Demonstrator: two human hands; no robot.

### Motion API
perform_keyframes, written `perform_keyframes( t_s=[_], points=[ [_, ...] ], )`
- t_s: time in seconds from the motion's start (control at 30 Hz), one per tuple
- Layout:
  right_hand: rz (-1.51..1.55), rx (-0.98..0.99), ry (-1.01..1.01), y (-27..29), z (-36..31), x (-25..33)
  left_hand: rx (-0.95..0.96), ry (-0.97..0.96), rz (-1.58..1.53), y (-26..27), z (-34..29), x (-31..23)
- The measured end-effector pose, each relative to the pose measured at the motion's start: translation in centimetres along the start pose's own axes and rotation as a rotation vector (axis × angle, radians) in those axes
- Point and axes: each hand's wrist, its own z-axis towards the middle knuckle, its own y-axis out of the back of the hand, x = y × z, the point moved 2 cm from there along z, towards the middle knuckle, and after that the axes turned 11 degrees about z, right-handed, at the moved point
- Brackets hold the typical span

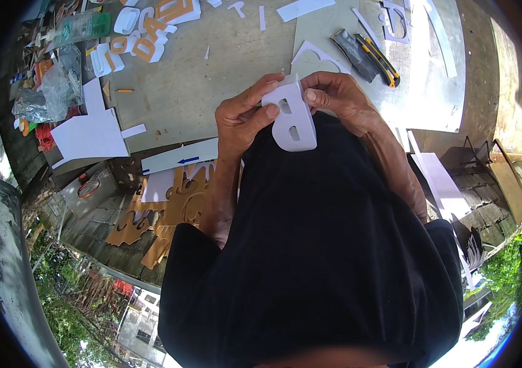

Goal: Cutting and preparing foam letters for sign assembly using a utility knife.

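Note:
A white foam cut-out letter [293,116] with two holes is held upright in front of my chest. My left hand [243,116] grips its left edge, thumb across the face. My right hand [338,98] pinches its upper right edge. Both forearms run down along my black shirt, which fills the lower middle of the view. The letter's lower end rests against the shirt.
A grey work table [212,73] lies beyond my hands. On it are two utility knives [368,56], white scraps, a white sheet [92,132], orange and white cut letters [144,37] and plastic bags [52,92]. Brown cardboard offcuts [162,214] lie below the table's edge.

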Motion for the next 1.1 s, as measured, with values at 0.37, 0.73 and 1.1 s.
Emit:
perform_keyframes(
  t_s=[0.37,0.73,1.1],
  points=[
    [0.011,-0.003,0.007,0.0,0.3,-0.1,0.009,0.041,0.016,-0.2,0.0,0.1],
    [-0.079,-0.024,0.045,0.6,-0.8,0.8,-0.133,0.22,-0.257,0.2,-0.5,3.3],
    [-0.027,-0.014,-0.178,-0.5,-1.1,-0.7,-0.072,0.184,-0.339,0.4,-0.4,3.8]
  ],
)
